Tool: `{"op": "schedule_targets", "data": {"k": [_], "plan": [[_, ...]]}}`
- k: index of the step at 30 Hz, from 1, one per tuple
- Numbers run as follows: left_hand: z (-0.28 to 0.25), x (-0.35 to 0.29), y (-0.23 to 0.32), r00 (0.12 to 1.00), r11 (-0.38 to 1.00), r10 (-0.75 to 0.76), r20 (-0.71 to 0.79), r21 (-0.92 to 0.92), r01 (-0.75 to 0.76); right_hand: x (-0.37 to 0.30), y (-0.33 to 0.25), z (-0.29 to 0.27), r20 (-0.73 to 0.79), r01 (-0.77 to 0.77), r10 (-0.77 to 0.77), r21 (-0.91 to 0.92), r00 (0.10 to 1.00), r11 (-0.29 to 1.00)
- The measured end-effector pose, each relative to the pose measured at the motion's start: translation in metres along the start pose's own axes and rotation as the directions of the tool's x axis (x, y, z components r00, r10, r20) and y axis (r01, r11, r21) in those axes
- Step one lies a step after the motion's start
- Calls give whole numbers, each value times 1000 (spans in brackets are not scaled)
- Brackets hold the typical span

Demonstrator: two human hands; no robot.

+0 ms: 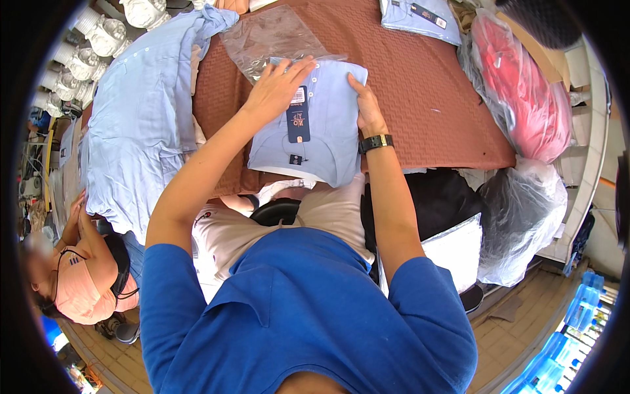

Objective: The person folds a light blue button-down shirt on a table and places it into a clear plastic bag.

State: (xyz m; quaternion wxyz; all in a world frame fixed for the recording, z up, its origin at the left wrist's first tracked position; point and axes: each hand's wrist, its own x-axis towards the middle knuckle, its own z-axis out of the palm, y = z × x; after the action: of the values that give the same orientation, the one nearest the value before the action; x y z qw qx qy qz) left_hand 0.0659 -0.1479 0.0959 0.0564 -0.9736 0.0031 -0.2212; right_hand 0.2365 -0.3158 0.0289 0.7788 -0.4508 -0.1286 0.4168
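Observation:
A folded light blue shirt lies in front of me at the near edge of the cloth-covered table, its collar end toward me. A dark blue hang tag rests on its front, left of the buttons. My left hand lies over its far left part with fingers stretched out, close to a clear plastic bag. That bag lies flat beyond the shirt and meets its far edge. My right hand grips the shirt's right edge, thumb on top, the other fingers hidden beneath.
A brown textured cloth covers the table. Light blue shirts are heaped at left; another folded shirt lies at the far right. Bagged red garments stand on the right. A person in a peach top sits at lower left.

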Motion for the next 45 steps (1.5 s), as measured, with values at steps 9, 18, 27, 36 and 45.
{"op": "schedule_targets", "data": {"k": [9,18,27,36,45], "plan": [[8,6,-8,999,988,44,-9,-145,-45,-1,-2,13,20,14,-13,-49,1000,999],[7,27,21,1000,989,20,-6,150,-19,-7,-7,22,2,32,-32,-80,999,996],[3,35,18,999,985,-40,31,-165,44,-9,-13,37,25,14,-15,37,1000,999],[7,40,18,997,975,-72,10,-212,73,1,-8,40,20,100,-98,-243,995,965],[13,52,23,997,974,-75,33,-212,80,18,1,34,58,256,-264,-507,963,823]]}}
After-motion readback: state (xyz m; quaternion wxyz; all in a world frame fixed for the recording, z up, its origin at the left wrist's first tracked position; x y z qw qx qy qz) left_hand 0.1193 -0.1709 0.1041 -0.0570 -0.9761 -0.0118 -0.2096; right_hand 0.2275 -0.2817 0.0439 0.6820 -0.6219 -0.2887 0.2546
